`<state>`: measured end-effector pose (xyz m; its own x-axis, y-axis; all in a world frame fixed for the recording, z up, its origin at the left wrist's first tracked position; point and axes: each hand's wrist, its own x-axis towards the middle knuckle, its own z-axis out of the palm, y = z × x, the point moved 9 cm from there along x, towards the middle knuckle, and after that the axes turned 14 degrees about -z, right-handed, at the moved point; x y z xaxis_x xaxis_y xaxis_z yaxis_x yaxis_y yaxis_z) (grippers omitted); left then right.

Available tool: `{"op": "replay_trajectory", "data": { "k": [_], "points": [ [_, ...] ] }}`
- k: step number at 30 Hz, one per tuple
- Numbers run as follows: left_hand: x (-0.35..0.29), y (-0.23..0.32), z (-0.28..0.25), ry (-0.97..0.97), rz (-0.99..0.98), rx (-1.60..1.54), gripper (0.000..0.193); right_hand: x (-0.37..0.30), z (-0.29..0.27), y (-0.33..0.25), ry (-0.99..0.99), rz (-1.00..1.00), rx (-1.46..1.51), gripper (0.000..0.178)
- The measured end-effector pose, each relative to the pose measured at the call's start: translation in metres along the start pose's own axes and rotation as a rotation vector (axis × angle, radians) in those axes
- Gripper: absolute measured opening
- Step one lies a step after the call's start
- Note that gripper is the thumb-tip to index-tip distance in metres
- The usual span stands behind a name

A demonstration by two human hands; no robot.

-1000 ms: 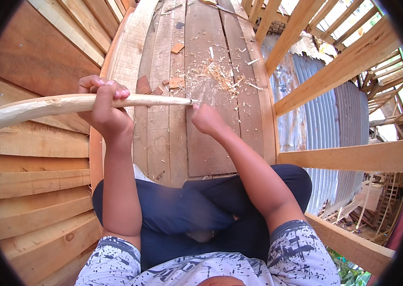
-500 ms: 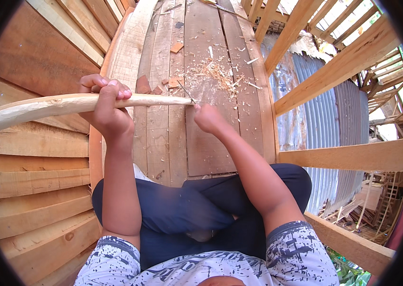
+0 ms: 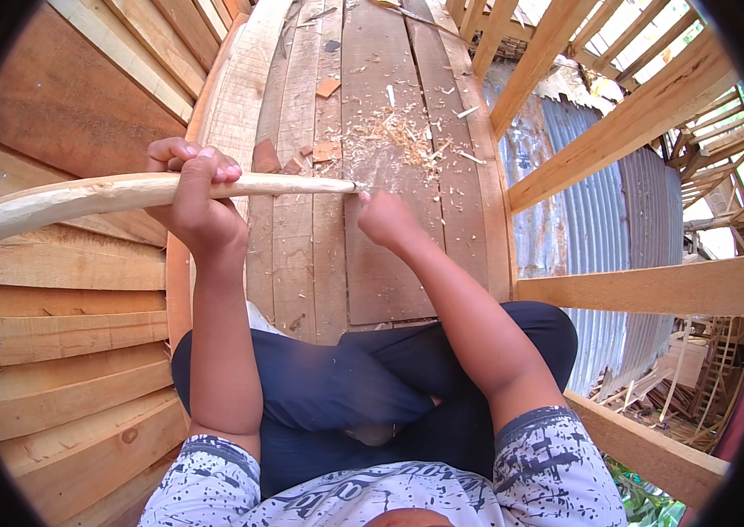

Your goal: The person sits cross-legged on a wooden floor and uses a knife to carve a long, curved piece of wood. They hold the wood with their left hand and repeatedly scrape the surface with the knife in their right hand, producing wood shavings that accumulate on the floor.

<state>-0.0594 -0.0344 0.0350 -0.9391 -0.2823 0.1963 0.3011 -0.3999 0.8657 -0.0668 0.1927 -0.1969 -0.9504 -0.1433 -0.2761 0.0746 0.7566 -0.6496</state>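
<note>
A long, pale, peeled wooden pole [image 3: 73, 198] runs in from the left edge, curved there by the lens, and tapers toward the middle. My left hand [image 3: 199, 191] is wrapped round it partway along, knuckles up. At the thin tip, my right hand [image 3: 387, 220] is closed in a fist on a small knife [image 3: 358, 185]. Only a short dark bit of its blade shows against the pole's end; the handle is hidden in my fingers. Wood shavings [image 3: 407, 139] lie scattered on the boards just beyond the tip.
I sit cross-legged on a plank floor [image 3: 389, 281]. A slatted timber wall [image 3: 64, 338] rises on the left and a wooden railing [image 3: 635, 288] on the right, with corrugated metal sheets [image 3: 596, 193] beyond it. Small brown offcuts [image 3: 328, 87] lie on the floor ahead.
The knife's blade, which stuck out slantwise beyond the pole's tip, has turned and now barely shows. My right hand has shifted only slightly; my left hand and the pole stay in place.
</note>
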Motion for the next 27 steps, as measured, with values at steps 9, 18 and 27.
{"op": "replay_trajectory", "data": {
  "k": [9, 18, 27],
  "points": [
    [-0.001, -0.001, 0.002, 0.02, -0.02, 0.074, 0.011, -0.005, -0.006, -0.004, 0.093, -0.039, -0.111, 0.044],
    [0.0, -0.002, 0.003, -0.001, -0.02, 0.059, 0.011, 0.002, 0.005, 0.037, 0.014, 0.074, -0.113, 0.044],
    [0.004, 0.0, -0.006, 0.046, -0.034, 0.047, 0.012, 0.006, 0.002, 0.04, 0.018, 0.17, -0.001, 0.047]
  ]
}}
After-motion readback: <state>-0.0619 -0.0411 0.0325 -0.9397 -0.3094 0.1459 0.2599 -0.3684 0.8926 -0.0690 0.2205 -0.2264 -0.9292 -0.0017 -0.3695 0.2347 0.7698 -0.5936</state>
